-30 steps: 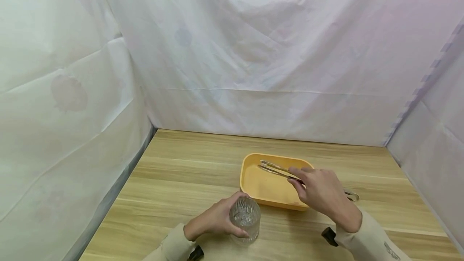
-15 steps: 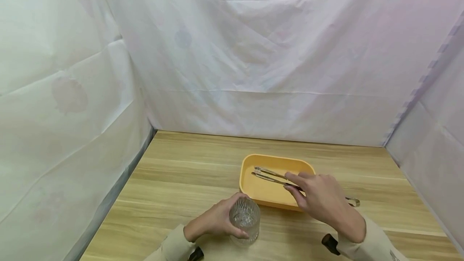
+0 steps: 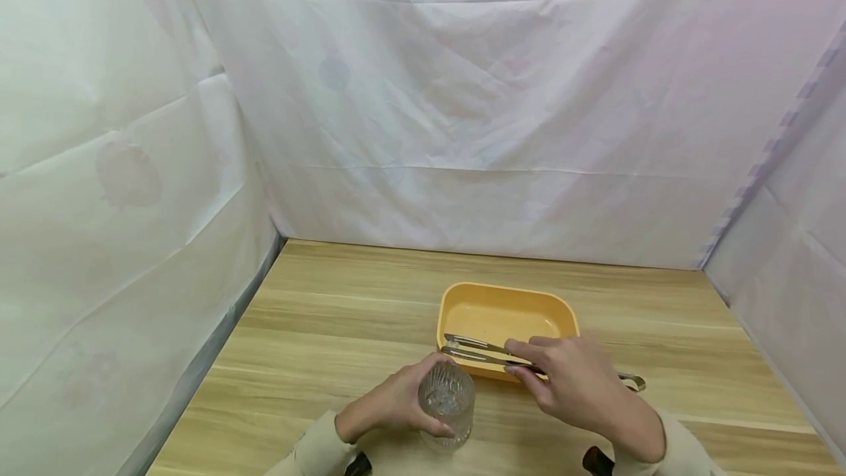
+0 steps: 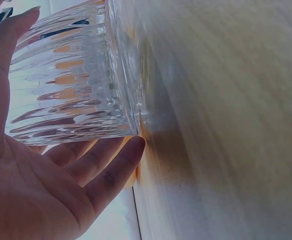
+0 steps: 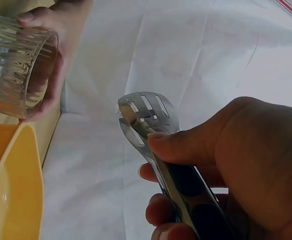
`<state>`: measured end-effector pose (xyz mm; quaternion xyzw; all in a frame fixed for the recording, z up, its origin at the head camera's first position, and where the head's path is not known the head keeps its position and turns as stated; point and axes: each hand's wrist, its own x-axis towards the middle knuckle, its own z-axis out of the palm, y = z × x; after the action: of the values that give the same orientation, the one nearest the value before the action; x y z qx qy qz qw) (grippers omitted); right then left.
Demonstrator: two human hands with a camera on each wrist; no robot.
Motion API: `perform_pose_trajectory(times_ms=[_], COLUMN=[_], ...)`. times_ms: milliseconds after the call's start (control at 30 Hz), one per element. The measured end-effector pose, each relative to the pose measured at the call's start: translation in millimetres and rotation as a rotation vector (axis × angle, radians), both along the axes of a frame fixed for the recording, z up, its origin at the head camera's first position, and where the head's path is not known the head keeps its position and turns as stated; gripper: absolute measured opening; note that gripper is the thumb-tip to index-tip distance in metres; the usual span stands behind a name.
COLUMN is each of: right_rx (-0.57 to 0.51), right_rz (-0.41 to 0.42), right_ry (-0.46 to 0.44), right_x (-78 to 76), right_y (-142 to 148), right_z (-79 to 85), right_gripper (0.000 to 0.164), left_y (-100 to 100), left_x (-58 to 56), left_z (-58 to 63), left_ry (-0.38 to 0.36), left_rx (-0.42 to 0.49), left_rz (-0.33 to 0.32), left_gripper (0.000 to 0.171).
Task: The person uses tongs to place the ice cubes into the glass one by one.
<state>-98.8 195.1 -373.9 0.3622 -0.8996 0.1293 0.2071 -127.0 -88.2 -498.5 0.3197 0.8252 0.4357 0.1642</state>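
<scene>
My left hand (image 3: 396, 399) grips a clear ribbed drinking glass (image 3: 456, 413), which stands upright on the wooden table. In the left wrist view the thumb and fingers lie along opposite sides of the glass, fingertips near its base. With my right hand (image 3: 571, 388) I hold metal serving tongs (image 5: 156, 112) with slotted heads and dark grips. Their tips are slightly apart over the container's near left corner, close to the glass rim. A small pale piece (image 3: 453, 344) shows between them; its kind is too small to tell. A yellow-orange rectangular container (image 3: 509, 288) sits beneath the tongs.
The wooden table (image 3: 330, 307) extends to the left and right of the container. White cloth (image 3: 463, 94) hangs behind the table and along both sides.
My right hand has brought the tongs left and toward me, from over the middle of the container to its near left corner beside the glass. The left hand and glass stay put.
</scene>
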Motion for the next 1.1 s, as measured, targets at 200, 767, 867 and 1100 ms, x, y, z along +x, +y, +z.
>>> perform_pose_trajectory(times_ms=[200,767,867,1100], right_rx=[0.011,0.027,0.033,0.038], right_rz=[0.009,0.039,0.036,0.000], right_ry=[-0.052,-0.097,-0.099,-0.156], right_x=[-0.8,0.6,0.7,0.5], right_y=[-0.3,-1.4,-0.8,1.9], right_z=[-3.6,-3.2,-2.6,-3.1], right_gripper=[0.015,0.017,0.019,0.026], left_y=[-1.2,-0.8,-0.7,-0.3], left_x=[0.6,0.3,-0.1,0.3], left_z=[-0.1,1.7,1.0,-0.1], left_ry=[0.023,-0.009,-0.015,-0.020], left_rx=[-0.017,-0.037,-0.030,-0.014], left_rz=[-0.002,0.024,0.018,0.018], left_gripper=[0.093,0.094,0.094,0.098])
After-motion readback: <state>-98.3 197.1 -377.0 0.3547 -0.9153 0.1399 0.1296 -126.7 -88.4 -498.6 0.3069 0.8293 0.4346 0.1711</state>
